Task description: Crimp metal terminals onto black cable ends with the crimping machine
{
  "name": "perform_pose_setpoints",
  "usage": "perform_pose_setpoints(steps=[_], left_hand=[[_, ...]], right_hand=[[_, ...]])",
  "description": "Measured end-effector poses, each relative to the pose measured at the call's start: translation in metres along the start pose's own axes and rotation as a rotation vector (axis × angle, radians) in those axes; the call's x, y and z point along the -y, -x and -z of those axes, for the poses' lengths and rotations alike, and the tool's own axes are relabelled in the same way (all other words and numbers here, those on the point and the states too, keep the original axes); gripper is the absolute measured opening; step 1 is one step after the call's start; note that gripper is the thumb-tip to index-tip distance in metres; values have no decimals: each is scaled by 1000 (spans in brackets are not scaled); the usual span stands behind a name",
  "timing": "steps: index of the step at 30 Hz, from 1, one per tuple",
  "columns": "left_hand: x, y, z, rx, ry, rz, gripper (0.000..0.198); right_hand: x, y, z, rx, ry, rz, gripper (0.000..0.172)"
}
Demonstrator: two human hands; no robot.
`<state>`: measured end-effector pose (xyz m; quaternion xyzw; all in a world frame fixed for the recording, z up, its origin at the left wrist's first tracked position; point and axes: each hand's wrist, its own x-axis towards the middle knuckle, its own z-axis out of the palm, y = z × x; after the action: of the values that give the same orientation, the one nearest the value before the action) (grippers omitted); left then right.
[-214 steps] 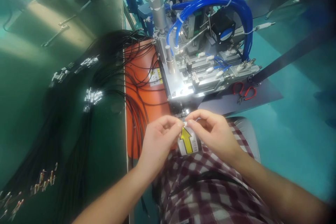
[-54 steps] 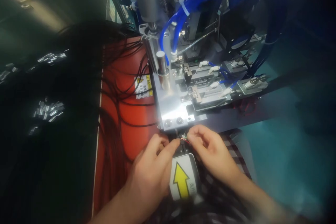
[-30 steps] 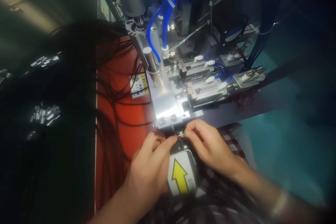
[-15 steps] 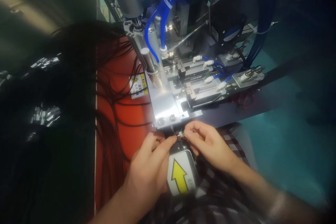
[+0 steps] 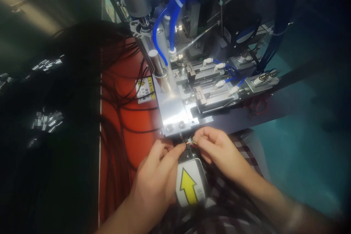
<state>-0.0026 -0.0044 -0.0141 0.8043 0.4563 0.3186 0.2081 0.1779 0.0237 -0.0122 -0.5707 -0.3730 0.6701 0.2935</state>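
Thin coloured wires (image 5: 190, 142), some red, yellow and white, spread out between my two hands, just in front of the machine's metal head (image 5: 175, 119). My left hand (image 5: 159, 170) is closed, its thumb and finger pinching at the left side of the wires; a cable it may hold is hidden by the fingers. From the right, my right hand (image 5: 215, 148) pinches the free wire ends between thumb and forefinger. Below the wires sits a dark block with a white label (image 5: 190, 182) bearing a yellow arrow that points toward the machine.
Black cables (image 5: 115, 117) run over the red surface (image 5: 137, 142) at left, past a warning sticker (image 5: 146, 89). Bundles with shiny metal ends (image 5: 48, 120) lie on the dark area farther left. Pneumatic cylinders (image 5: 216, 97) and blue air hoses (image 5: 172, 18) stand behind.
My right fingers have shifted slightly to the right, with a yellow wire now stretched toward them. My left hand keeps its pinch. The whole view has drifted a little.
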Motion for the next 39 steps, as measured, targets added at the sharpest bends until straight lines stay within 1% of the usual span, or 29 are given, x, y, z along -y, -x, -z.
perform_pose_setpoints(steps=[2,3,7,9,12,15,18,25,29,34,36,39], left_hand=[[0,0,0,-1,7,1,34],[0,0,0,-1,13,-1,34],[0,2,0,2,23,8,34],[1,2,0,5,23,17,34],[2,2,0,5,33,15,34],[3,2,0,5,39,5,35],[4,2,-1,3,36,-2,35],[4,4,-1,14,23,0,36],[4,4,1,7,27,-2,34],[4,2,0,14,24,5,34],[4,3,0,14,26,9,34],[3,3,-1,10,24,17,34]], right_hand=[[0,2,2,15,-10,17,25],[-1,4,4,3,-6,37,26],[-9,11,5,-117,93,113,26],[-13,13,3,-143,138,128,22],[-17,12,0,-142,160,169,18],[-18,11,0,-153,236,285,13],[-17,10,3,-153,337,402,13],[-14,3,8,-118,430,503,12],[-12,3,9,-117,463,515,12],[-11,4,7,-139,474,492,12],[-14,5,6,-153,413,443,13],[-20,6,5,-124,254,287,16]])
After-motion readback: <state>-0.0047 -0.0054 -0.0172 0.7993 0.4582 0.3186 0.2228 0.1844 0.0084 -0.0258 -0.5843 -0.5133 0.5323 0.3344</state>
